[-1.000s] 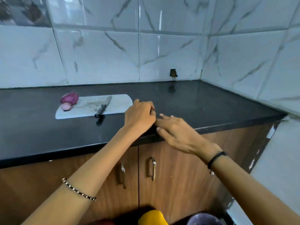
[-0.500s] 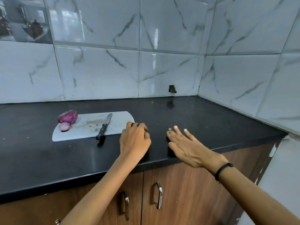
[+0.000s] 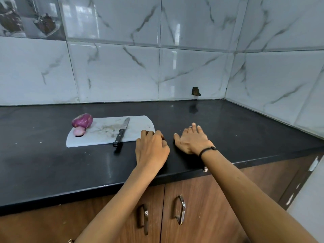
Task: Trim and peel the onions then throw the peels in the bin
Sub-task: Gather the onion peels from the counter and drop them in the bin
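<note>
Black counter (image 3: 245,130) with a white board (image 3: 136,127) on its left part. At the far left end of the board, a big purple onion (image 3: 82,120), and a small pale onion (image 3: 79,131) just in front, touching it. Near the middle of the board, a knife (image 3: 121,132), blade pointing far, black handle sticking out over the near edge. At the board's near right corner, left hand (image 3: 151,149) on the counter, knuckles up, grip curled under; cannot tell whether empty or full. Just beside it, right hand (image 3: 192,141) lying flat on the counter, grip apart, fingers straight, holding nothing. Black band (image 3: 206,150) on the right wrist. Under the counter, brown cupboard doors (image 3: 201,207) with shiny handles (image 3: 181,209).
</note>
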A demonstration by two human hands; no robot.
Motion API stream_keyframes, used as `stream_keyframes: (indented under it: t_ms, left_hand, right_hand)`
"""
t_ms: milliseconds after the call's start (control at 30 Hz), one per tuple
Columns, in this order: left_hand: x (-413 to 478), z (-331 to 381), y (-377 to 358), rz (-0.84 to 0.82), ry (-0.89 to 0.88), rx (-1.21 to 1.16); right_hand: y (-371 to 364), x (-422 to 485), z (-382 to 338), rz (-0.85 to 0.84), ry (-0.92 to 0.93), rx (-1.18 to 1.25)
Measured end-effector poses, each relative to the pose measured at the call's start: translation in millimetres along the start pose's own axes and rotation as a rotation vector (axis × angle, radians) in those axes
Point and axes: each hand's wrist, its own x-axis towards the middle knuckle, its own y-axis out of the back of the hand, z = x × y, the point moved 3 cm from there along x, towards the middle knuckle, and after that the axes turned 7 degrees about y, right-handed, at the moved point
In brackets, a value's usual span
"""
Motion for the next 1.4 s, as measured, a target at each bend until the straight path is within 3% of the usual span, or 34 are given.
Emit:
stream_keyframes:
  t_ms: [267,400,500,600,833,967,1133,1267,1400]
  left_hand:
    - [1,-1,-3,0.014,-0.035,0.004]
    - [1,0,-3,0.020,-0.045,0.009]
    - [0,1,-3,0.012,-0.056,0.028]
    - [0,2,-4,0.028,-0.072,0.049]
    - [-5,8,-4,0.052,-0.118,0.119]
    - [-6,9,-4,0.061,-0.149,0.142]
    - [-5,8,-5,0.063,-0.144,0.134]
    - [-5,8,-6,0.068,-0.149,0.135]
    - [-6,9,-6,0.071,-0.155,0.147]
  right_hand:
    - [-2,-62,33,0.043,-0.088,0.032]
    - [18,-77,69,0.186,-0.066,0.367]
    - [13,-78,96,0.103,0.018,0.513]
    - [1,-70,109,0.120,0.058,0.509]
    - [-10,-106,98,0.095,0.375,0.510]
    - [-9,-129,102,0.107,0.266,0.652]
    - [-26,-145,82,0.124,0.063,0.129]
    - [-24,-136,60,0.171,0.095,0.022]
    - [-20,-119,53,0.161,0.199,0.093]
